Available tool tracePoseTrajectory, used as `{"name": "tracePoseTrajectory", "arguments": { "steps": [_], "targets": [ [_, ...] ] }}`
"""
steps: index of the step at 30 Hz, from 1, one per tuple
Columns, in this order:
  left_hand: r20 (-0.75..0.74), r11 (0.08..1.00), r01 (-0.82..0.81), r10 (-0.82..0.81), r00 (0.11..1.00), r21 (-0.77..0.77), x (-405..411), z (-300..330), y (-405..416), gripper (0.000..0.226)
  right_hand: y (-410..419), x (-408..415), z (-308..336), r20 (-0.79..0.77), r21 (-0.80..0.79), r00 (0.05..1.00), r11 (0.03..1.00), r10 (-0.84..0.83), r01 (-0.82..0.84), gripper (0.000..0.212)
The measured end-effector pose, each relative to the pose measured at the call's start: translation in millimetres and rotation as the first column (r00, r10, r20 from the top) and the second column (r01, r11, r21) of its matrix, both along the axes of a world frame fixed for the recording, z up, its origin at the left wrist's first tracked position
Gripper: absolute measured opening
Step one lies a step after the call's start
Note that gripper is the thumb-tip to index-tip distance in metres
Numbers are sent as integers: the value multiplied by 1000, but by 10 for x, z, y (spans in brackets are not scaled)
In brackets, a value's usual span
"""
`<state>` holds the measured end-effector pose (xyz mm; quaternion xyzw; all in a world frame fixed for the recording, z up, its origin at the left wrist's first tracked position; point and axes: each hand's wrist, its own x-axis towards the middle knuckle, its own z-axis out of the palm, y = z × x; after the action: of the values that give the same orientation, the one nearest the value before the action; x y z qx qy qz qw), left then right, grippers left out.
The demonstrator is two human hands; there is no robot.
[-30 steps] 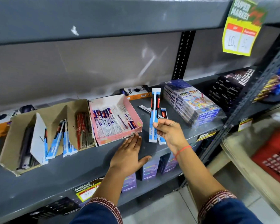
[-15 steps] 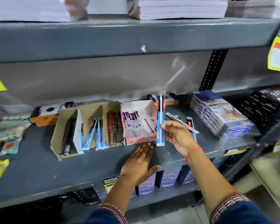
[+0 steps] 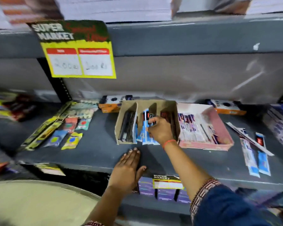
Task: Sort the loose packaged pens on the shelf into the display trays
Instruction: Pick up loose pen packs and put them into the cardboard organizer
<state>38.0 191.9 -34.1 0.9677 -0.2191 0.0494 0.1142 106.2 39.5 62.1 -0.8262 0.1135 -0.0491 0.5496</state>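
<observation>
The right hand's point(image 3: 160, 131) fingers point(image 3: 151, 120) pinch a blue packaged pen point(image 3: 145, 128) inside the cardboard display tray's point(image 3: 121, 126) middle compartment, while the left hand point(image 3: 127, 168) lies flat, fingers together, on the shelf point(image 3: 91, 154).

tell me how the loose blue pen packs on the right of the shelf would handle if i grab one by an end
The loose blue pen packs are long, thin sleeves lying flat, so probably light, with the pen inside keeping them fairly stiff. The wrapping looks glossy, so it may slip between fingers. They overlap a white strip, so dragging one could shift the others.
</observation>
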Motion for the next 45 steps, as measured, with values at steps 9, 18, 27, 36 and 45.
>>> {"name": "tracePoseTrajectory", "arguments": {
  "steps": [9,18,27,36,45],
  "targets": [
    [108,989,-41,57,993,-143,126,-87,42,50,342,387,106,-141,-481,989,870,40,-104,30],
    [136,992,-30,46,990,-122,160,-85,47,51,359,546,-159,-242,-594,970,786,29,-172,32],
    [53,996,-51,55,997,-67,144,-22,31,54,141,304,68,-60,-680,997,729,55,-82,29],
    [-47,1000,16,-16,999,3,-61,42,-649,54,-759,-216,278,200,-649,953,697,-228,304,27],
    [-50,992,-72,77,996,101,-120,68,-1220,63,-2096,-955,-40,15,-560,807,664,-591,496,32]
  ]
}}
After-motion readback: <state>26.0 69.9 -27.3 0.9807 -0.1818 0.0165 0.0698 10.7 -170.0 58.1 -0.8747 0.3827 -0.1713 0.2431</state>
